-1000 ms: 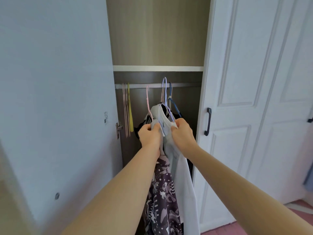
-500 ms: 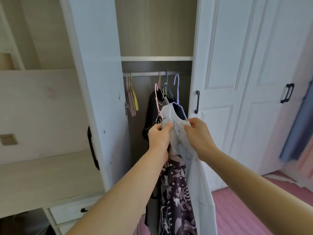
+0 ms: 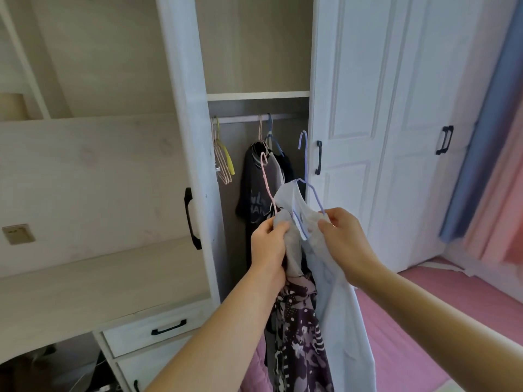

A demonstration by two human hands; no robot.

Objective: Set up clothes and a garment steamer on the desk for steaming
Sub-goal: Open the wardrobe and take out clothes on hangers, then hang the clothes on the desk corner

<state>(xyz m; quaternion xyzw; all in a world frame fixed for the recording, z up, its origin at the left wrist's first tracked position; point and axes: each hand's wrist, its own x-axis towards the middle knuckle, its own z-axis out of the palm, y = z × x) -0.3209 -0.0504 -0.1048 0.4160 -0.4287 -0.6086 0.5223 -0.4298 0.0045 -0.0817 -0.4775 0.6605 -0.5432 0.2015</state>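
A pale blue garment hangs on a lilac hanger, held off the wardrobe rail in front of the open wardrobe. My right hand pinches its shoulder together with the hanger's arm. My left hand grips the other shoulder, along with a pink hanger carrying a purple patterned garment that hangs below. The desk top lies to the left. No steamer is in view.
Dark shirts stay on the rail, with bare pink and yellow hangers at its left end. The open wardrobe door stands between desk and wardrobe. Desk drawers sit below; a pink floor mat and curtains lie right.
Both hands pulled the two hung garments off the rail and back out of the wardrobe. The view drew back and left, bringing the desk into sight.
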